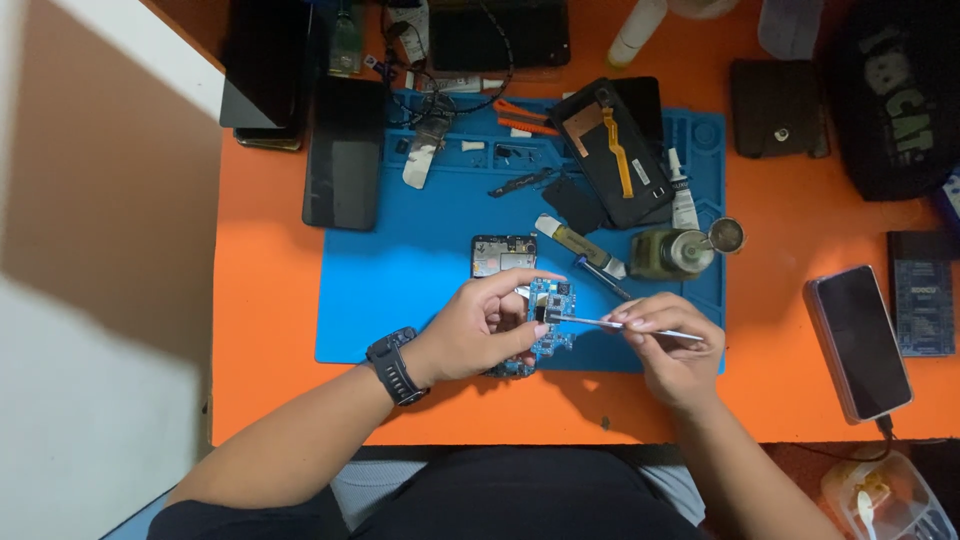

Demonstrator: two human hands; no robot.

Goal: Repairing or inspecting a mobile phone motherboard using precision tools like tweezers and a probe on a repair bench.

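The left hand [480, 335], with a black watch [393, 366] at its wrist, is closed around a small blue circuit board [549, 300], pinching it by the edge and holding it just above the blue work mat [400, 270]. The right hand [668, 345] sits just beside it, fingers pinched shut on a thin metal tool [610, 324] whose tip touches the board. Just beyond the left hand's fingertips lies a small dark phone part [503, 254] on the mat. Beyond the right hand stands a squat metal-topped bottle [672, 253] of yellowish liquid, its round cap [726, 235] off beside it, and past that a small white tube [683, 195] and an opened phone back [612, 150] with an orange ribbon cable. Out to the right of the right hand, on the orange table [780, 210], a phone [860, 340] lies face up, and beside it a flat dark rectangular pack [921, 292] with pale print. Near the right forearm, a clear plastic tub [885, 495] holds something yellowish and a white spoon.
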